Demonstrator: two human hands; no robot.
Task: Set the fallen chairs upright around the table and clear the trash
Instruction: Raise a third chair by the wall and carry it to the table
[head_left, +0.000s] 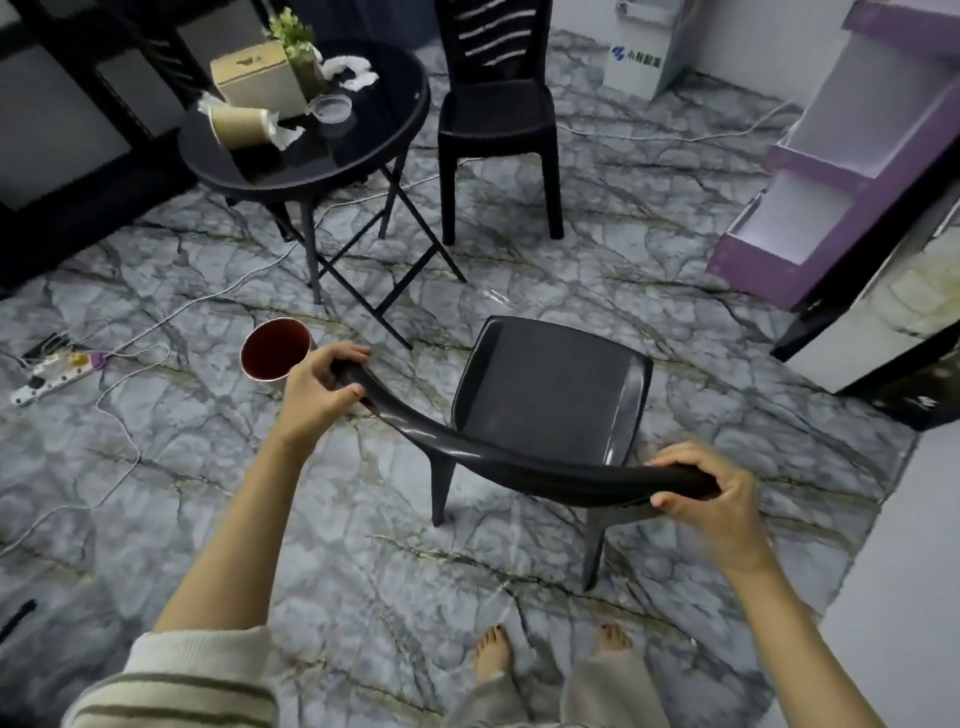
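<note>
Both hands grip the curved top rail of a dark chair (550, 395), which stands upright on the marble-patterned floor (363, 571), in front of the person's bare feet (493, 657) and on the near side of the round black table (400, 122). The left hand (317, 400) holds the rail's left end, with the fingers curled close together over the top and the thumb pressed along the near face. The right hand (717, 499) holds the right end the same way, fingers wrapped over the rail and thumb laid against its near edge. Two of the chair's legs show; whether every leg rests on the floor cannot be told. A second chair (496, 119) stands upright just beside the table, on its right. On the table are a cardboard box (254, 78), a paper cup (239, 124) lying on its side with white paper at its ends, crumpled tissue (353, 73), a clear plastic lid (331, 108) and a small plant (293, 36). A red-lined cup (272, 353) stands upright on the floor just beyond the left hand, near the table legs. A power strip (52, 371) lies at far left with cables trailing from it. A purple shelf unit (831, 171) stands at right.
</note>
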